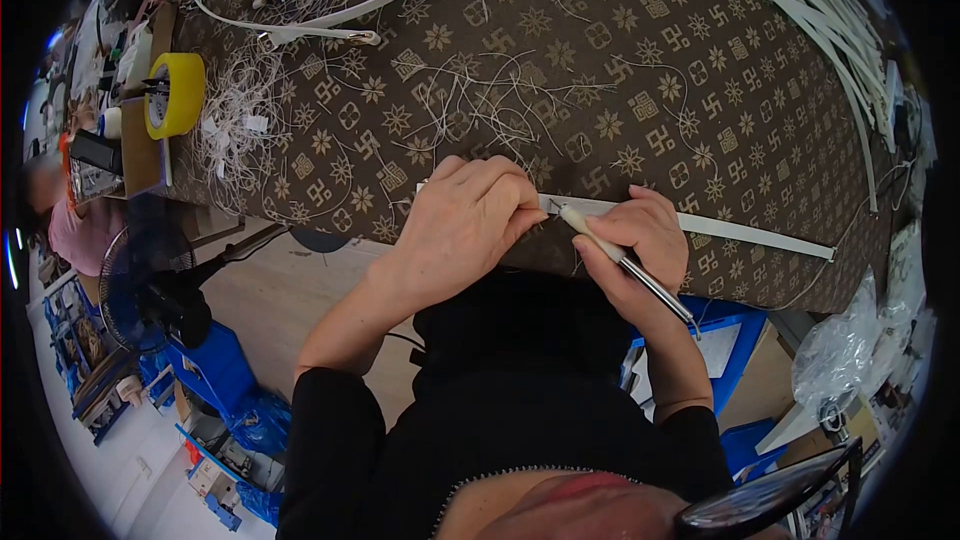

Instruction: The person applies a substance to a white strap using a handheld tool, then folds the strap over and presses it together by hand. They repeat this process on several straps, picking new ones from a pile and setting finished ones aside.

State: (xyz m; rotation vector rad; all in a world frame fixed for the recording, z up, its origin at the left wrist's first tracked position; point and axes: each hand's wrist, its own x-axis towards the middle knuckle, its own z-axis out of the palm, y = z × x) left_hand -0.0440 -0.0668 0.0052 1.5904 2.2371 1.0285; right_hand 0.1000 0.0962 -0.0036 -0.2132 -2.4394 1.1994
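A white strap (755, 235), like a narrow belt, lies along the near edge of the patterned brown cloth. My left hand (465, 215) is closed on its left part, thumb and fingertips pinched together by the strap. In my right hand (645, 235) is a pen-shaped tool (655, 286) with a cream front and a shiny metal rear. Its thin tip points at the strap, close to my left fingertips; whether it touches cannot be made out. My left hand hides the strap's left end.
Loose white threads (500, 105) lie beyond my hands, with a tangled thread pile (240, 125) leftward. A yellow tape roll (190, 95) stands at the left edge. More white straps (800, 20) lie far right; another buckled strap (320, 33) lies far left. A black fan (150, 285) stands below left.
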